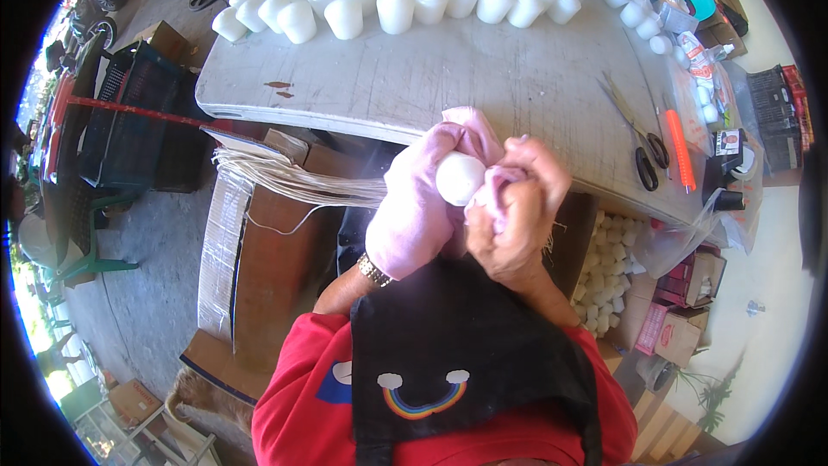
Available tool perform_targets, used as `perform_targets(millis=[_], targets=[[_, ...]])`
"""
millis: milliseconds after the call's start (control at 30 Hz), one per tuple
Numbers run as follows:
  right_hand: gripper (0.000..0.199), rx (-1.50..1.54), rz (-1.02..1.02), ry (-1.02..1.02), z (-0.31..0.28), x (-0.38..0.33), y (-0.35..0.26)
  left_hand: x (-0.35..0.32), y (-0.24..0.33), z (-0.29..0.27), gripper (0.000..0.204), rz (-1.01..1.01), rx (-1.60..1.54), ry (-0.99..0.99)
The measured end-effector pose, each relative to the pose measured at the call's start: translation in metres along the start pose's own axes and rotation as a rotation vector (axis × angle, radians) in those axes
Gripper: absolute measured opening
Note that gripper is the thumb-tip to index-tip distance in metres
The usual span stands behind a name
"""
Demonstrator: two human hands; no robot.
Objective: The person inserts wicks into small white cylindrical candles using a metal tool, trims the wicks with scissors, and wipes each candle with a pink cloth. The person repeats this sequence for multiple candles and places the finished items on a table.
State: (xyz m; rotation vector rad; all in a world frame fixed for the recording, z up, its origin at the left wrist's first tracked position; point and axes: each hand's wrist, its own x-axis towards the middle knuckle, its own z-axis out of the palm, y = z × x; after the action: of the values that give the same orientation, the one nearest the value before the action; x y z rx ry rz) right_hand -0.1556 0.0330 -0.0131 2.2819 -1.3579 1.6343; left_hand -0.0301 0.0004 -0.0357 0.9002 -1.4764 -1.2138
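My left hand (412, 198), draped in a pink cloth (473, 128), is wrapped round a white candle (460, 179) whose smooth round end faces up. Against the candle's right side, my right hand (519, 207) pinches a bunched fold of pink cloth between its closed fingers. Both hands are just off the table's near edge, above my black apron (466, 336). Cloth and fingers hide the lower part of the candle.
Rows of white candles (345, 17) cover the far side of the grey table (371, 78). Scissors (638, 131) and an orange-handled tool (680, 148) lie at its right. Long white wicks (293, 179) cross an open carton (285, 280); a box below holds more white candles (606, 267).
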Motion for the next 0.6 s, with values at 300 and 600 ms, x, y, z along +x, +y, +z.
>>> perform_targets(millis=[300, 600], targets=[[0.066, 0.398, 0.386, -0.222, -0.037, -0.001, 0.007, -0.001, 0.043, -0.005, 0.028, -0.362, -0.439, 0.107], [0.04, -0.358, 0.826, -0.767, -0.142, -0.046, 0.057, 0.001, 0.07, -0.041, 0.027, 0.056, 0.161, 0.326]])
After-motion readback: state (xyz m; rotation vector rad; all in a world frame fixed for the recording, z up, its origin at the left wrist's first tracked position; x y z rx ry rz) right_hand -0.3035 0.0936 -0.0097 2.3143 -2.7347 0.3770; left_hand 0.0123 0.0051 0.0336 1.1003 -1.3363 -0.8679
